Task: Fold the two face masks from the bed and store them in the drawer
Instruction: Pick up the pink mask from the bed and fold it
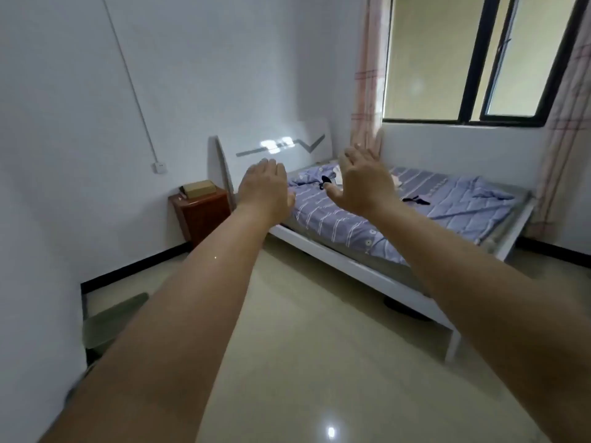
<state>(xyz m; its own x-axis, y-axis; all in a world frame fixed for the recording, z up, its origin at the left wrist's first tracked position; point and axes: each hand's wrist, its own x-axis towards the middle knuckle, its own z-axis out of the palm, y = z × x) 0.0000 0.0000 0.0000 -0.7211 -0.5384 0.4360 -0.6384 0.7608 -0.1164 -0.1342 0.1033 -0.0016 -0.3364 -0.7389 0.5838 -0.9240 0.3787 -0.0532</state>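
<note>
While both arms reach out, left hand and right hand — each grip released — hold nothing.

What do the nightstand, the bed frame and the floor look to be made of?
Nightstand: reddish-brown wood or veneer, lightly glossy; grain too blurred to confirm. Bed frame: white painted or laminated board, judging by the headboard's shiny reflections. Floor: polished beige tile or stone, going by the mirror-like light spot.

The floor is glossy tile, throwing back a light spot. The bed frame looks white-lacquered — its headboard shiny — under quilted striped cloth. The nightstand is polished reddish wood; the curtains — thin plaid fabric, probably.
</note>
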